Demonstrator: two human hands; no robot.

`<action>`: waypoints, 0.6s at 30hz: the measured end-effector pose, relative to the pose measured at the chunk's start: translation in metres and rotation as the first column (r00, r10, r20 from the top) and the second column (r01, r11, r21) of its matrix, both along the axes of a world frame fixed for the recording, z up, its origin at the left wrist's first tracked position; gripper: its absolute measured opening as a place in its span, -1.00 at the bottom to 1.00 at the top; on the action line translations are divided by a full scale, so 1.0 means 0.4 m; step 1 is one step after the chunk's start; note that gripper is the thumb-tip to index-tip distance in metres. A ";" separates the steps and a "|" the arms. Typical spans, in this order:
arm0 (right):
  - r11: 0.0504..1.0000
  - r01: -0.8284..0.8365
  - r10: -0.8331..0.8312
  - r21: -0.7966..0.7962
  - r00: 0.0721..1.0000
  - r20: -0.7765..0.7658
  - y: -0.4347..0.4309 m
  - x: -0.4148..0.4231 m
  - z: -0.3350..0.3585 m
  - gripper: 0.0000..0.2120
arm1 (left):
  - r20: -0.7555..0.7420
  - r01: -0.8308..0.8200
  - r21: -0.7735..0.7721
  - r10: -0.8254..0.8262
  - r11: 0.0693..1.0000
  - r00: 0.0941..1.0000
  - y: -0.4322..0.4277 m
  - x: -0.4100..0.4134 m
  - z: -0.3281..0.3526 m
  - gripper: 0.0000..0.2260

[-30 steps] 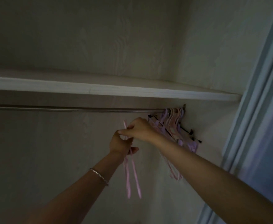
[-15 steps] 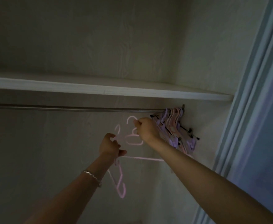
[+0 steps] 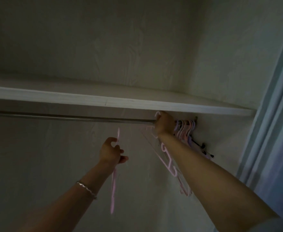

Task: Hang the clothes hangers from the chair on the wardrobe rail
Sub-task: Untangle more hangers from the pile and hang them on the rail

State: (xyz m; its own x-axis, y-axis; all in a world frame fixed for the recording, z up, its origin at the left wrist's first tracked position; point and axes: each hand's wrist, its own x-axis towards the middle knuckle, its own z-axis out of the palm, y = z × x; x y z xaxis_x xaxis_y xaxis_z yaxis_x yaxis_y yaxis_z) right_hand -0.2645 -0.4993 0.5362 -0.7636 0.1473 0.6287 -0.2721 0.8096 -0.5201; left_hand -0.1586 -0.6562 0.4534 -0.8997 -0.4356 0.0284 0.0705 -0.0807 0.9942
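A metal wardrobe rail [image 3: 70,117] runs under a white shelf. Several pink and purple hangers [image 3: 186,129] hang bunched at its right end. My right hand [image 3: 164,125] is up at the rail, gripping a pink hanger [image 3: 168,163] whose hook shows just above my fingers; its body trails down beside my forearm. My left hand [image 3: 111,152] is lower and to the left, holding another pink hanger [image 3: 114,185] that hangs edge-on below it.
The white shelf [image 3: 137,102] sits close above the rail. The wardrobe's back wall and right side wall enclose the space. A pale blue door frame [image 3: 271,114] stands at the right. Most of the rail's left part carries nothing.
My right hand has risen with its pink hanger from below the rail up to the rail. My left hand stayed low with the other hanger, which turned edge-on.
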 end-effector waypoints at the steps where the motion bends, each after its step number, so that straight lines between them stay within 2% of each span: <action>1: 0.999 0.021 -0.022 0.030 1.000 0.007 0.000 -0.011 -0.004 -0.77 | 0.001 -0.003 -0.002 0.003 1.000 1.000 -0.001 -0.004 -0.001 -0.79; 10: 0.958 -0.014 -0.009 0.286 0.997 0.077 0.013 -0.031 -0.058 -0.67 | 0.033 -0.006 -0.008 0.006 1.000 0.999 0.020 -0.051 -0.018 -0.80; 13: 0.843 -0.005 -0.018 0.537 0.999 0.037 0.026 -0.032 -0.044 -0.46 | 0.027 0.001 0.012 -0.001 1.000 1.000 0.038 -0.066 -0.022 -0.80; 15: 0.749 0.017 -0.017 0.662 1.000 -0.006 0.038 -0.045 -0.035 -0.55 | 0.024 0.013 0.013 -0.013 1.000 1.000 0.049 -0.076 -0.024 -0.80; 18: 0.711 0.047 -0.036 0.702 0.999 -0.030 0.068 -0.077 -0.024 -0.75 | 0.009 0.034 0.018 -0.034 0.999 0.999 0.067 -0.091 -0.021 -0.80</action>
